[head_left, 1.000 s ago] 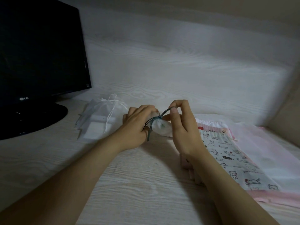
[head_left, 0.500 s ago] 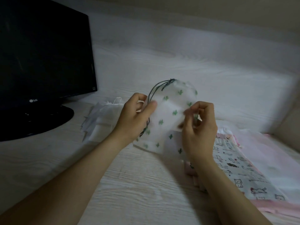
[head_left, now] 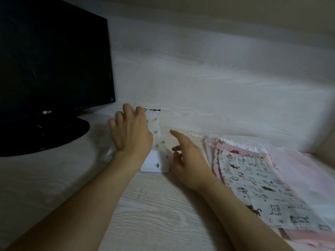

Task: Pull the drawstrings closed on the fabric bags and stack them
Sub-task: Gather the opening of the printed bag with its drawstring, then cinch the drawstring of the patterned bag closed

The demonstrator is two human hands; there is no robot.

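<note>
The left hand is lying open, fingers spread, on the cactus-print drawstring bag, which is sitting on the desk just right of the monitor. The right hand is hovering open, index finger extended, beside the bag's right edge, near the cat-print bag.

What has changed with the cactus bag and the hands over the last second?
The cactus-print bag, held up by both hands, came down and left and now lies flat. The right hand let go; the left hand rests on it. The cat-print bag and monitor stayed put.
</note>
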